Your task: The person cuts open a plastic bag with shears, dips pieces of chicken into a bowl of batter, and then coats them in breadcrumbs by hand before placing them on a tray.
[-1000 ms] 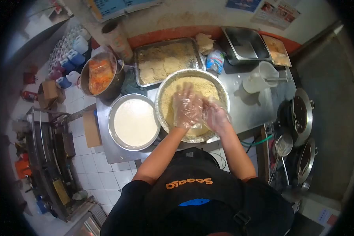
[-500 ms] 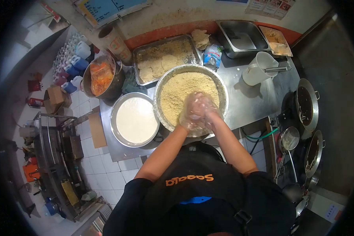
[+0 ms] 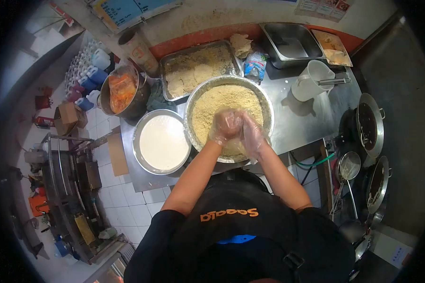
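Both my hands wear loose clear plastic gloves and meet above a large round metal bowl (image 3: pixel 189 113) of pale yellow crumbs (image 3: pixel 222 100). My left hand (image 3: pixel 226 125) is closed, its fingers curled inward against the other palm. Cupped and turned on edge, my right hand (image 3: pixel 252 134) presses against the left one. Whatever is between the palms is hidden. Left of the crumbs, a second metal bowl (image 3: pixel 136 144) contains a smooth cream-coloured batter (image 3: pixel 163 143); neither hand touches it.
Behind the bowls lies a metal tray (image 3: pixel 164 78) with crumb-coated pieces. A plastic bag (image 3: pixel 255 66), a deep steel pan (image 3: pixel 290 59) and a white jug (image 3: pixel 307 87) stand behind and right. A large pot (image 3: pixel 127 111) is at left; woks (image 3: pixel 369 125) sit far right.
My hands have shifted and turned slightly: the left has moved a little left, and the right has come upright on edge beside it. The bowls stay in place.
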Available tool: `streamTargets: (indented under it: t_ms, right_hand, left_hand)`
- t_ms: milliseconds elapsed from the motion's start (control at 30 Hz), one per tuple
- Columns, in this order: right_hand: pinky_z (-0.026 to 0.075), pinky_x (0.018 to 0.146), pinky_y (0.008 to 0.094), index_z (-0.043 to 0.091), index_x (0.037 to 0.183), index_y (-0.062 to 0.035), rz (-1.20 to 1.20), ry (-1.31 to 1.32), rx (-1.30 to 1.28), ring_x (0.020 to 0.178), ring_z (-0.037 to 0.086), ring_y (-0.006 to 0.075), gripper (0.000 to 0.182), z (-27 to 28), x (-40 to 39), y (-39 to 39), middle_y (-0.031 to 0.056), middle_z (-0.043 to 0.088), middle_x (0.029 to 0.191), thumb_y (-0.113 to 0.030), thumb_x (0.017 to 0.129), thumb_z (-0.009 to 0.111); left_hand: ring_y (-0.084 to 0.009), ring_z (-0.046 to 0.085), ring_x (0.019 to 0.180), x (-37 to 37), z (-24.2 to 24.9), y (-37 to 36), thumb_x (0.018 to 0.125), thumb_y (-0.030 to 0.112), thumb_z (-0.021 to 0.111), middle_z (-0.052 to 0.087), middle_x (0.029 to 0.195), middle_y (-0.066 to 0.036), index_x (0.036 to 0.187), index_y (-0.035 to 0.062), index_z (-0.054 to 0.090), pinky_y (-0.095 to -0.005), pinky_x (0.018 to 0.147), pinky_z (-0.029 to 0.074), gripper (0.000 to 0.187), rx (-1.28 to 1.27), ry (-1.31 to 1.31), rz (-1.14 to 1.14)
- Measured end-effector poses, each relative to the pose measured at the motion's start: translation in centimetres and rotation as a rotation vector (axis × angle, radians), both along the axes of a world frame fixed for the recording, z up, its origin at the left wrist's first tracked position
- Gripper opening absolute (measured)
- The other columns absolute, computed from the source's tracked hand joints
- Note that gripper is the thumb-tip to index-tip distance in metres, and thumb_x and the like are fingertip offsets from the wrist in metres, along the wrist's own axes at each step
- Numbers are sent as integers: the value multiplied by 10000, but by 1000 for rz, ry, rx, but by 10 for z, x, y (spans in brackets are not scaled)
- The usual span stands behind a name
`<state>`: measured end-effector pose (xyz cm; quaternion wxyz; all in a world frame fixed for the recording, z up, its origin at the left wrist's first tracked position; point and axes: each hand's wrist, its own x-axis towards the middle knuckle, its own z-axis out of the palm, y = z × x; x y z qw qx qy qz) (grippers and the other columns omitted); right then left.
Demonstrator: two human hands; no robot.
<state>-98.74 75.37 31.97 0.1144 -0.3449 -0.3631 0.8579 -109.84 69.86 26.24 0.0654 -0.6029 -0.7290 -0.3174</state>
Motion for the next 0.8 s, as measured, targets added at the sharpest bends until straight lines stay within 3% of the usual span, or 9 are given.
streamTargets:
  t_ms: [67, 133, 233, 367, 433, 467, 533, 767, 800]
  right_hand:
    - [371, 1009, 343, 470, 1317, -18, 67, -34, -64, 1142, 517, 209, 547, -11, 6, 7, 102, 559, 1254, -445, 988, 376]
    - [355, 1032, 343, 458, 1325, 5, 132, -63, -127, 1170, 506, 204, 578, -9, 11, 11, 105, 541, 1281, -458, 994, 360]
    - [280, 1098, 373, 410, 1379, -17, -7, 105, -66, 1296, 420, 241, 574, 8, 24, 4, 100, 423, 1425, -423, 972, 413]
    - [217, 1134, 375, 363, 1410, -26, 122, 283, 364, 1369, 318, 271, 554, -9, 5, -24, 147, 352, 1470, -365, 974, 400]
    - [201, 1142, 346, 358, 1419, -47, 199, -157, 1707, 1383, 286, 258, 541, -25, -18, -13, 176, 330, 1474, -369, 985, 370]
    - [201, 1142, 346, 358, 1419, -47, 192, -161, 1706, 1383, 286, 258, 541, -21, -23, -1, 176, 330, 1474, -369, 985, 370]
    - [298, 1085, 325, 422, 1361, -22, 377, -401, 651, 1316, 392, 252, 490, 22, -27, 17, 191, 440, 1384, -331, 982, 388]
    - [325, 1064, 381, 465, 1337, -56, 162, -134, 634, 1313, 393, 292, 451, 16, -15, -22, 171, 535, 1302, -336, 992, 387]
    - [317, 1069, 405, 468, 1337, -68, 124, -253, 1229, 1323, 375, 301, 441, -8, -20, -31, 161, 541, 1300, -327, 987, 395]
  left_hand:
    - [-244, 624, 781, -7, 6, 1, 903, 212, 496, 647, 828, -131, 838, 50, 609, -388, 673, 495, 208, -152, 67, -3]
    - [-204, 599, 684, -15, -2, 3, 945, 373, 485, 643, 762, -113, 743, 57, 606, -392, 597, 472, 394, -163, -674, 463]
    - [-182, 588, 730, -24, 14, -5, 946, 530, 441, 664, 831, -107, 782, 49, 663, -345, 673, 485, 554, -43, -1276, 506]
    - [-251, 523, 1163, 16, 32, -14, 947, 581, 369, 528, 1307, -145, 1360, 62, 457, -353, 1005, 396, 669, 383, -2239, -22]
    - [-265, 448, 1263, 24, 25, -23, 928, 631, 338, 411, 1434, -123, 1456, 107, 290, -391, 1064, 341, 745, 440, -2294, -255]
    - [-272, 445, 1265, 24, 39, -28, 926, 637, 333, 398, 1448, -114, 1463, 114, 281, -397, 1070, 332, 751, 460, -2436, -326]
    - [-278, 442, 1267, 22, 49, -41, 923, 643, 328, 385, 1462, -105, 1470, 121, 272, -402, 1076, 323, 758, 471, -2574, -393]
    - [-269, 360, 1329, 28, 43, -47, 918, 676, 250, 333, 1486, -99, 1470, 74, 246, -391, 1123, 253, 817, 447, -2282, -221]
    - [-265, 369, 1325, 33, 42, -45, 920, 681, 229, 348, 1475, -100, 1469, 78, 252, -388, 1126, 248, 816, 383, -2167, -93]
